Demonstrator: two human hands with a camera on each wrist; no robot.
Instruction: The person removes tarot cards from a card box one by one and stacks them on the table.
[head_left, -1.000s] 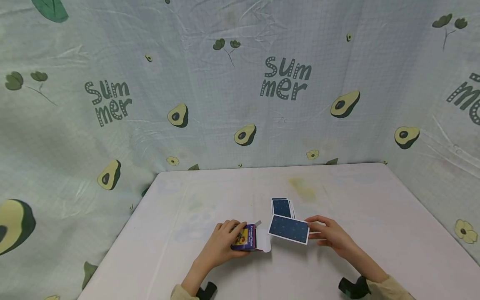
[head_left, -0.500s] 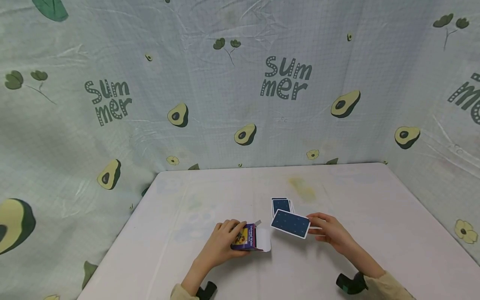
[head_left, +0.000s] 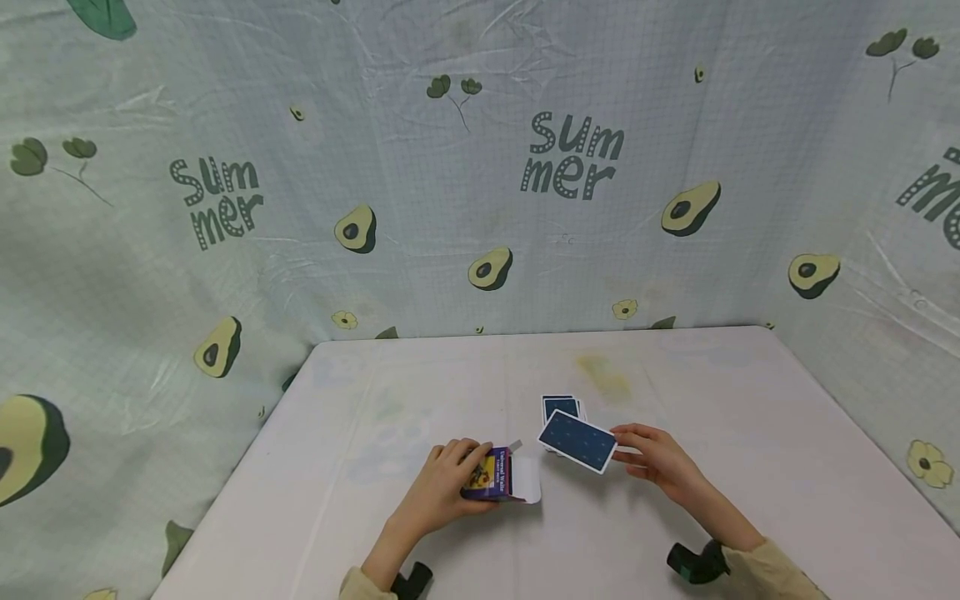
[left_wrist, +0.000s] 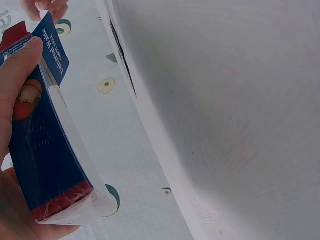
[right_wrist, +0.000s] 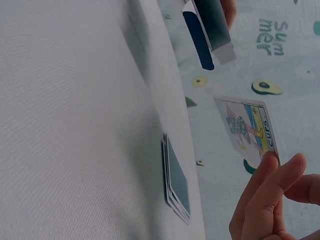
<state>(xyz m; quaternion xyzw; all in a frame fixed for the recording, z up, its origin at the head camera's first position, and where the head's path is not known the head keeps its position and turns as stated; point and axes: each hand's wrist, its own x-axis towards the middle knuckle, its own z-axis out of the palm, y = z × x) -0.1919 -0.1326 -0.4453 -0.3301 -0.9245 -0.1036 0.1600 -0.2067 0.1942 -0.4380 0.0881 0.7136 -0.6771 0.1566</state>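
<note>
My left hand (head_left: 442,492) grips a purple-blue tarot card box (head_left: 491,475) by its sides, its flap open toward the right. In the left wrist view the box (left_wrist: 50,150) reads "Universal Waite", with the thumb lying along one face. By its right end, my right hand (head_left: 663,467) pinches a tarot card (head_left: 577,440), dark blue back upward. That card's printed face (right_wrist: 247,127) shows "CUPS" in the right wrist view. Below and behind it, a small uneven pile of tarot cards (head_left: 560,406) lies back up on the table, partly covered by the held card.
The table (head_left: 420,383) has a white cover with a yellowish stain (head_left: 604,379) toward its far side. A printed curtain (head_left: 420,183) with avocados hangs behind and along both sides. Dark wrist cameras sit at both sleeves.
The right hand has carried the card a little away from me and tilted it, so it covers more of the pile. The left hand and the box have stayed in place.
</note>
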